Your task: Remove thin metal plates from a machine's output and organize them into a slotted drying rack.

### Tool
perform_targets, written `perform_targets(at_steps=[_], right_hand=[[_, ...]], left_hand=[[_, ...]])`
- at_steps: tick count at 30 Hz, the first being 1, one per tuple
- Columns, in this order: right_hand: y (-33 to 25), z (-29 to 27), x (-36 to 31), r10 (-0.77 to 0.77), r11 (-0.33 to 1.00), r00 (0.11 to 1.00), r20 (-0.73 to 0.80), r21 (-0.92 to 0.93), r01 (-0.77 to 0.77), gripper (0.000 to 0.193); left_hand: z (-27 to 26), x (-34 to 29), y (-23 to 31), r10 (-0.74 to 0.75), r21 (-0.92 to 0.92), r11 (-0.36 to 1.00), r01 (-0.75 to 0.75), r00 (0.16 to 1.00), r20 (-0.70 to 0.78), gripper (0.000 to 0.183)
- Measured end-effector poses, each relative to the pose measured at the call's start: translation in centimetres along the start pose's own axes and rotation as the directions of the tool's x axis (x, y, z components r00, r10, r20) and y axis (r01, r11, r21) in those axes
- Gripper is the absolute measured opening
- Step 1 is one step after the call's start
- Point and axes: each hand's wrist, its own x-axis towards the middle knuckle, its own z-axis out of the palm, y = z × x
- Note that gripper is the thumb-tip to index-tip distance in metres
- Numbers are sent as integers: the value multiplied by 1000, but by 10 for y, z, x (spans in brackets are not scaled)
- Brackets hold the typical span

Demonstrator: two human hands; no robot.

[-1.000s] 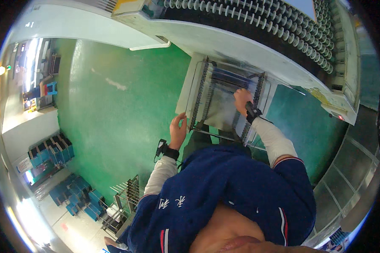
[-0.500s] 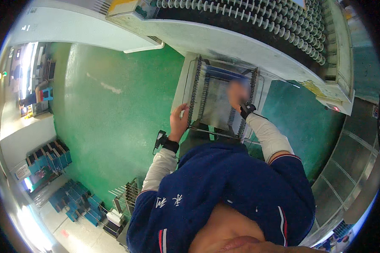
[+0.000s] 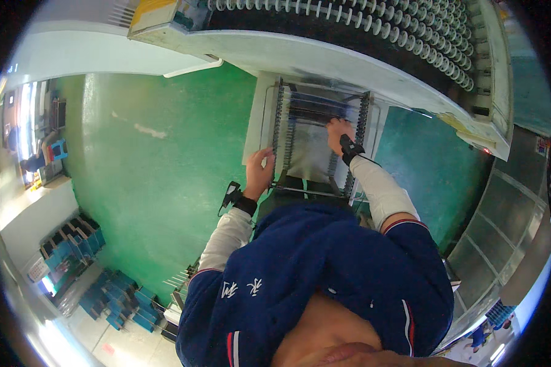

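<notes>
A metal rack (image 3: 304,192) with toothed side rails stands in front of me, just below the edge of the large machine. My left hand (image 3: 260,175) is at the rack's left side, its fingers bent around the toothed rail (image 3: 275,131). Inside the rack, toward the far end, several thin dark panels (image 3: 312,115) span from side to side. My right hand (image 3: 340,134) reaches in near the right rail, with its fingers bent over the right end of a dark panel. Its fingertips are partly hidden. Both wrists carry black strapped devices.
The machine (image 3: 324,46) with rows of white roller discs (image 3: 404,40) crosses the top. Green floor (image 3: 153,159) lies on both sides of the rack. Blue and black racks (image 3: 119,300) stand lower left, with metal rods (image 3: 179,280) close by my left elbow. Grey framed panels (image 3: 496,214) stand at right.
My right hand has moved slightly left within the rack and is no longer blurred. A dark panel edge now shows beside it. My left hand stays at the left rail; the whole view has shifted slightly.
</notes>
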Motion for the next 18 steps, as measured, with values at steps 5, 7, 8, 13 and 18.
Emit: perform_targets(at_steps=[5, 7, 8, 13, 18], right_hand=[[4, 0, -2, 5, 997, 1000, 27, 80, -8, 21], [3, -12, -9, -106, 993, 993, -44, 45, 108, 16], [3, -13, -10, -112, 992, 993, -41, 46, 114, 16], [15, -15, -20, -38, 990, 999, -11, 136, 40, 12], [16, -10, -14, -16, 999, 986, -163, 46, 24, 15]], left_hand=[[-1, 2, -3, -30, -21, 999, 30, 999, 13, 22], [-5, 2, -3, -30, -46, 998, 31, 999, 25, 22], [-6, 2, -4, -35, -46, 998, 36, 999, 20, 22], [-9, 4, -9, -73, -30, 997, 75, 996, 45, 27], [-3, 10, -9, 9, 279, 960, -8, 1000, -2, 47]])
